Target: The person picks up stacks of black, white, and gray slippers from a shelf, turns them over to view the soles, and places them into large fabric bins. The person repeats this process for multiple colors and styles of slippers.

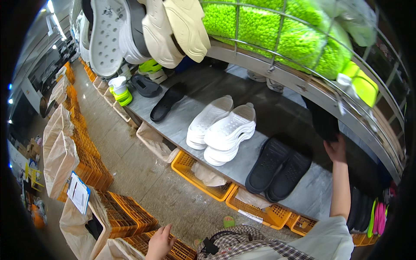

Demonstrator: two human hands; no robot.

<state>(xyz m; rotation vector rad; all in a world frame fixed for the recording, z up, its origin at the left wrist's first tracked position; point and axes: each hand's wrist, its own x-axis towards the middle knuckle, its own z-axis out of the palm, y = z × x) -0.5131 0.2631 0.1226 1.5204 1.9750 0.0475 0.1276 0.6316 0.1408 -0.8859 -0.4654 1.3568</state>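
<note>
My right hand reaches far under the shelf at the right, its fingers closed on the lower end of a black sole. Shadow hides much of that sole's outline. At the lower left, my left hand hangs above the orange crates with fingers loosely apart and nothing in it. A pair of black soles lies on the grey tabletop, nearer to me than the right hand. To their left sit white shoe soles side by side, and beyond them a single black sole.
Cream and grey soles and bagged green fluffy material fill the wire-fronted shelf overhead. Orange crates stand below the table edge. Across the aisle are stacked crates with cloth liners and a clipboard.
</note>
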